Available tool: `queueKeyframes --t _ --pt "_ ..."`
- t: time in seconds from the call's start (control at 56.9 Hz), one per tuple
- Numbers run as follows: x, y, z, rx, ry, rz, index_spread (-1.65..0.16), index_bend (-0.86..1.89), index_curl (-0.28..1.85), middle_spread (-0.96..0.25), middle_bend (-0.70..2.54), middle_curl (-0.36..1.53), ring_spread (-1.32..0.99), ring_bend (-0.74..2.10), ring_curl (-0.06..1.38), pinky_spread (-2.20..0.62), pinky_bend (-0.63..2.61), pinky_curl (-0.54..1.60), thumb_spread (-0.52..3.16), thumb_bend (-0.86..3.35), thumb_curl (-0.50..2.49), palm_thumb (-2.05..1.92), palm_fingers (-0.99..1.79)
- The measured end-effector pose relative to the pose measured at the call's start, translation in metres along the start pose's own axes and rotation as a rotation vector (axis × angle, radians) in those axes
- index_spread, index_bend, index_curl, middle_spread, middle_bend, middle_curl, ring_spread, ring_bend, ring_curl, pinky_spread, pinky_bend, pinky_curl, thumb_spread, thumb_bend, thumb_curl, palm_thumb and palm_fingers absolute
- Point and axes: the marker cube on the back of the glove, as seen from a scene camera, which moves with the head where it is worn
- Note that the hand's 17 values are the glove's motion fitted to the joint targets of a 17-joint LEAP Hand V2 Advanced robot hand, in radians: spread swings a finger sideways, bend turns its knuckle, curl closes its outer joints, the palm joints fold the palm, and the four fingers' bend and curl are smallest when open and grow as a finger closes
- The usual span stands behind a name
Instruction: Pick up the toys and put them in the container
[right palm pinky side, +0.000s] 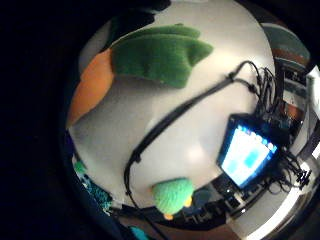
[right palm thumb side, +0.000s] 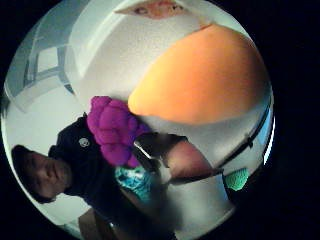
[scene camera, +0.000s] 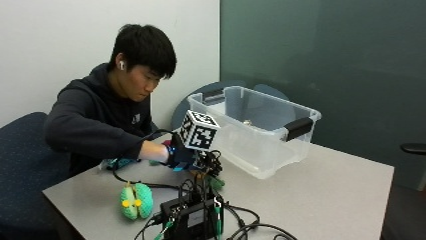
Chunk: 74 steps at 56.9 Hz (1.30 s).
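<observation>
A grey table (scene camera: 333, 185) carries a clear container (scene camera: 256, 131) near its far edge, seemingly without toys. My gloved right hand (scene camera: 178, 154) sits mid-table over the plush carrot (right palm thumb side: 200, 80); whether my fingers grip it I cannot tell. Purple grapes (right palm thumb side: 112, 129) and a green crocheted toy (scene camera: 136, 201) wait near the front edge.

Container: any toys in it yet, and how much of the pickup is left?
Done: nothing visible; no toy shows through the container walls.
In hand: the right hand is low over the table with the carrot close to its palm; whether it is held cannot be seen.
Left: the carrot, plus the green toy, purple toy and teal toy on the table.
</observation>
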Motion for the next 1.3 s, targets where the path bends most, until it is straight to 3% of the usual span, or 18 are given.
queueKeyframes --t 0.176,0.352,0.457,0.616,0.809,0.915,1.055,1.214,1.302 --pt "-0.002 -0.009 0.019 0.2 0.003 -0.021 -0.29 0.15 0.19 -0.1 0.45 0.31 -0.14 0.39 0.24 -0.02 0.46 0.26 1.05 -0.04 0.29 -0.03 0.34" --pt "-0.007 -0.017 0.022 0.557 -0.065 0.009 -0.23 0.16 0.18 -0.17 0.66 0.42 -0.31 0.88 0.41 -0.26 0.75 0.36 1.14 -0.03 0.28 -0.03 1.04" --pt "-0.01 -0.015 0.017 0.702 -0.083 0.053 -0.22 0.42 0.28 -0.19 0.88 0.53 -0.35 1.1 0.52 -0.33 0.88 0.45 1.24 0.02 0.29 0.05 1.44" --pt "-0.019 0.017 -0.02 0.78 -0.063 0.169 -0.2 0.83 0.45 -0.16 1.14 0.64 -0.34 1.25 0.61 -0.39 0.97 0.52 1.36 0.07 0.32 0.17 1.37" --pt "-0.035 0.071 -0.143 0.917 0.077 0.36 -0.15 1.04 0.57 -0.13 1.27 0.69 -0.29 1.43 0.66 -0.41 1.04 0.59 1.45 0.09 0.34 0.22 1.28" --pt "-0.067 0.075 -0.209 0.959 0.157 0.239 -0.14 1.09 0.61 -0.12 1.32 0.7 -0.27 1.47 0.66 -0.42 1.07 0.61 1.48 0.1 0.36 0.25 1.24" --pt "-0.124 0.037 -0.278 0.985 -0.115 0.264 -0.12 1.12 0.65 -0.1 1.36 0.71 -0.26 1.5 0.65 -0.42 1.09 0.64 1.49 0.09 0.37 0.26 1.21" --pt "-0.153 -0.041 -0.29 0.882 -0.073 0.432 -0.12 1.12 0.67 -0.1 1.39 0.71 -0.26 1.52 0.64 -0.42 1.11 0.66 1.46 0.05 0.37 0.22 1.18" --pt "-0.152 -0.072 -0.275 0.783 0.022 0.453 -0.11 1.06 0.67 -0.1 1.39 0.7 -0.25 1.53 0.64 -0.42 1.11 0.67 1.41 -0.01 0.36 0.16 1.14"
